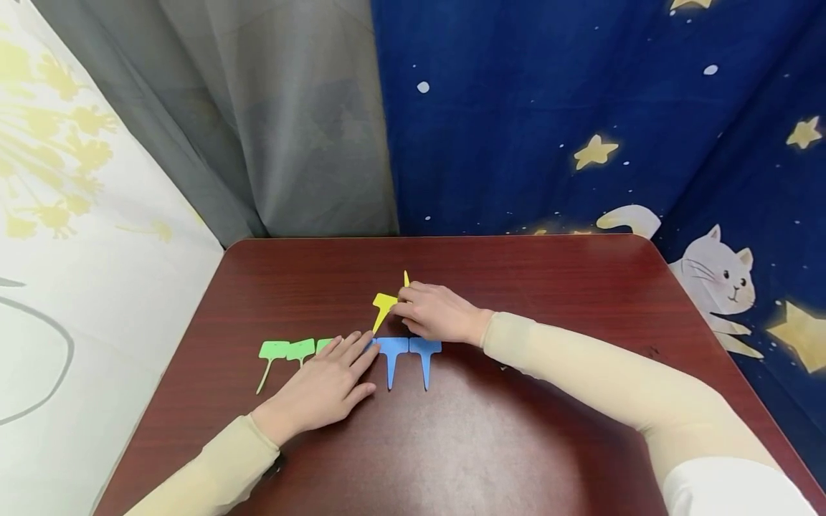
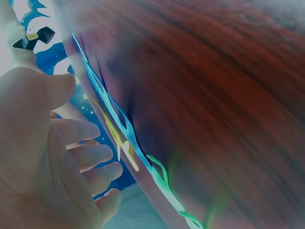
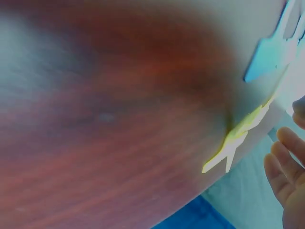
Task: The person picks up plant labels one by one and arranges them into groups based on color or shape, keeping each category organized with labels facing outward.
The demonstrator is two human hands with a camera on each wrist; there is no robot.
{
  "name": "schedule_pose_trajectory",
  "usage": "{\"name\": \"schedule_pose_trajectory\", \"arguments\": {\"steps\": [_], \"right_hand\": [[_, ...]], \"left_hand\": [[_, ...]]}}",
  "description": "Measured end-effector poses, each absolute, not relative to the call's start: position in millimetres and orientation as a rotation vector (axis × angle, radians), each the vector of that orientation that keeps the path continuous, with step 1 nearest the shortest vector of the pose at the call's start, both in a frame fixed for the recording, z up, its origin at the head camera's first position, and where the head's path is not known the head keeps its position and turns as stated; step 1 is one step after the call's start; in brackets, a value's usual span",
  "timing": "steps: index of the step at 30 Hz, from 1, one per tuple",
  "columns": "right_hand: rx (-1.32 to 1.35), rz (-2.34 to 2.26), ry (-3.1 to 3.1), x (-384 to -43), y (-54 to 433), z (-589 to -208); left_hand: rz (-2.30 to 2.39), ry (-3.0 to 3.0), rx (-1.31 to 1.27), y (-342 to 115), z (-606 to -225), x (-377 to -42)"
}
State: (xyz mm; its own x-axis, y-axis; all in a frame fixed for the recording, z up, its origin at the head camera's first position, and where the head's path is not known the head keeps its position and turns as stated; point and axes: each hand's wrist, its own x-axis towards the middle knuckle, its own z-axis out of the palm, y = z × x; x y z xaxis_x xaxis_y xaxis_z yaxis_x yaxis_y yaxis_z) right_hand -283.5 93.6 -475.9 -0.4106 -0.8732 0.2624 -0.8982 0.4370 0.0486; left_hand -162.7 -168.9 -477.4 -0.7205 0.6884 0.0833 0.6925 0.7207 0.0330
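Note:
T-shaped plastic plant labels lie in a row on the table: green labels [image 1: 274,350] at the left, blue labels [image 1: 393,347] at the right. My left hand [image 1: 323,383] lies over the middle of this row, fingers spread, hiding parts of some labels. Behind the blue ones, a yellow label [image 1: 385,304] points its stem toward me. Beside it, the tip of another yellow piece [image 1: 406,278] shows past my right hand [image 1: 442,312], which covers the rest. That hand's fingers are loosely bent at the yellow labels; the right wrist view shows no pinch on them.
The dark red wooden table [image 1: 452,459] ends at a back edge close to a grey curtain [image 1: 310,129] and a blue star-patterned curtain [image 1: 503,129]. A white patterned cloth [image 1: 97,301] hangs along the left side.

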Motion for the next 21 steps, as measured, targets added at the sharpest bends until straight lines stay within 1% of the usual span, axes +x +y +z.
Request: {"name": "schedule_pose_trajectory", "arguments": {"steps": [9, 16, 21], "right_hand": [[1.617, -0.003, -2.475, -303.1, 58.3, -472.5], [1.706, -0.074, -2.439, -314.0, 47.5, -476.9], [1.752, -0.204, -2.37, -314.9, 42.5, -477.1]], "left_hand": [[-0.12, -2.877, -1.098, -180.3, -482.0, -161.2], [-0.136, -2.916, -1.098, -178.2, -482.0, -159.0], [-0.126, -2.923, -1.103, -176.7, -484.3, -160.3]]}}
